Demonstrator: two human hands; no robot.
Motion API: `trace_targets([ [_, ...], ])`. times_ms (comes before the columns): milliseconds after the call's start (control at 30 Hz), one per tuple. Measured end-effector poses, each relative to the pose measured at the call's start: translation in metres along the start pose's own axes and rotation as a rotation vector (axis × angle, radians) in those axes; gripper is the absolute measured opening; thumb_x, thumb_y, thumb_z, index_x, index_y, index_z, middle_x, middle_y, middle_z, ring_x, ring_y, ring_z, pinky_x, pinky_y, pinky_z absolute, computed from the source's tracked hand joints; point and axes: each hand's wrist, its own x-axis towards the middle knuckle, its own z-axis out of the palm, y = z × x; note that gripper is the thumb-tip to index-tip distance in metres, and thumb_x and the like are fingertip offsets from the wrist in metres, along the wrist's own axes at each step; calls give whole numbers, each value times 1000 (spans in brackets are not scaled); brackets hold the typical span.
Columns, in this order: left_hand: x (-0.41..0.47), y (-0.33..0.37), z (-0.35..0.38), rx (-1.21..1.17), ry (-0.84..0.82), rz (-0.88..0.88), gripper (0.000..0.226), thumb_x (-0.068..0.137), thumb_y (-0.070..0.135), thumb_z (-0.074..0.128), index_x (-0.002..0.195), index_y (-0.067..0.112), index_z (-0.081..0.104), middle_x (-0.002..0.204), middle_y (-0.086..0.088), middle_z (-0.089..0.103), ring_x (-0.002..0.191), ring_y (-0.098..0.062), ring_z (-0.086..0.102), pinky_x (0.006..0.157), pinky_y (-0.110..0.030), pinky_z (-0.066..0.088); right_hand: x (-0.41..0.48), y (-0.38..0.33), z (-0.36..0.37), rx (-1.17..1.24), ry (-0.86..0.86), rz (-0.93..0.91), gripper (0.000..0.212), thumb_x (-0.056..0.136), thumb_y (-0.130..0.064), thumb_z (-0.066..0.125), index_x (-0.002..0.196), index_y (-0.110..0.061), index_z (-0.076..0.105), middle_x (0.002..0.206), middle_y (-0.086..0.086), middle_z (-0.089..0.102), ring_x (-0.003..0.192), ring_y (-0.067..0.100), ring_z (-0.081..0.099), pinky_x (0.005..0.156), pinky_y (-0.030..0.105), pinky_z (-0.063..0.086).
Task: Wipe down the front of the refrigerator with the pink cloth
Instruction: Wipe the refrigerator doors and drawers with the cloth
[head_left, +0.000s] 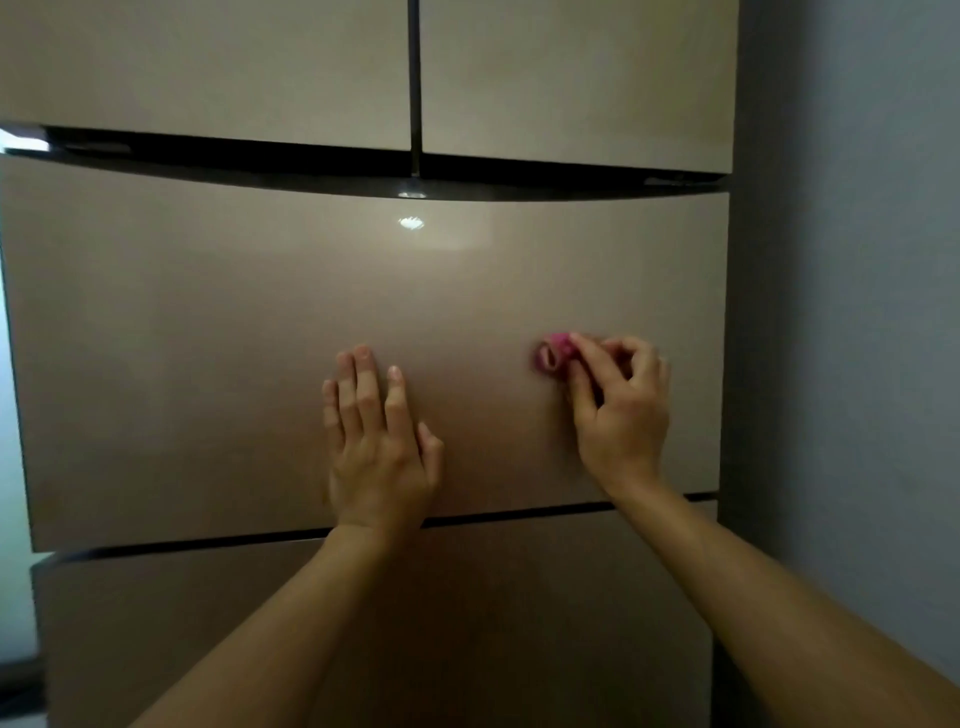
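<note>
on the refrigerator (571, 78), the middle drawer panel (208, 338) is taken as the landmark. low at its centre the left hand (382, 452) is laid flat, fingers straight and nothing held, probably so that the body is steadied and the drawer braced. right of centre on the same panel the pink cloth (553, 356) is bunched small against the surface, pinched in the curled grip of the right hand (621, 415), likely for firm rubbing on one spot. beyond the panel's right edge a grey wall (857, 312) is seen.
</note>
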Motion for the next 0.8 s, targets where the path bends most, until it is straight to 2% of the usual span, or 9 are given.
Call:
trace_targets([
  [100,0,-3,-6,17,-52,7,62,87,29,42,139,-4,38,152,-31,26,144,-42,16,120,-50,9,-58,-6,-15,60,-354,-256,25,85,-32,63,109,-27,69,96,1,54,86,17,50,67,29,47],
  [200,-1,-17,-20,38,-138,111,63,88,33,42,142,0,37,153,-29,26,144,-39,16,119,-48,11,-68,-22,-39,245,-842,-137,16,74,-33,73,90,-29,73,82,-8,59,75,8,57,67,30,50],
  [267,-3,-34,-32,45,-172,212,59,88,31,44,139,1,44,152,-27,30,144,-39,21,117,-51,19,-42,-26,-48,443,-654,75,9,74,-25,75,82,-28,71,76,-8,64,67,2,60,61,23,47],
  [367,-20,-67,-50,63,-186,216,53,88,28,44,135,4,49,150,-25,35,141,-39,29,112,-55,27,9,-24,-43,260,-156,197,17,87,-32,63,103,-26,65,101,-2,58,87,13,57,74,27,48],
  [433,-40,-94,-59,79,-182,143,53,90,29,42,137,5,47,150,-25,33,140,-39,28,113,-54,25,17,-27,-24,160,-66,265,29,92,-36,54,119,-25,59,116,6,49,101,21,51,81,31,45],
  [567,-75,-144,-64,137,-191,64,57,96,37,33,145,8,34,156,-21,23,146,-35,17,120,-46,11,-50,-54,10,101,-81,96,34,87,-27,64,121,-25,62,112,9,49,98,25,50,74,28,42],
  [667,-86,-157,-56,166,-196,91,60,98,40,29,150,10,25,159,-19,17,149,-32,9,122,-43,3,-112,-72,11,165,-403,-207,31,80,-24,73,110,-27,68,99,-1,51,87,14,50,67,21,43],
  [733,-89,-158,-52,166,-187,93,62,97,40,30,151,10,23,159,-19,16,149,-32,9,122,-44,3,-115,-80,2,327,-689,-158,27,76,-27,74,102,-31,70,91,-9,52,79,9,55,66,23,50],
  [800,-90,-158,-50,160,-168,104,62,96,39,32,150,10,24,159,-19,17,148,-34,11,122,-45,6,-87,-84,-5,528,-698,-65,24,72,-30,73,96,-33,71,88,-10,58,75,10,62,68,30,55],
])
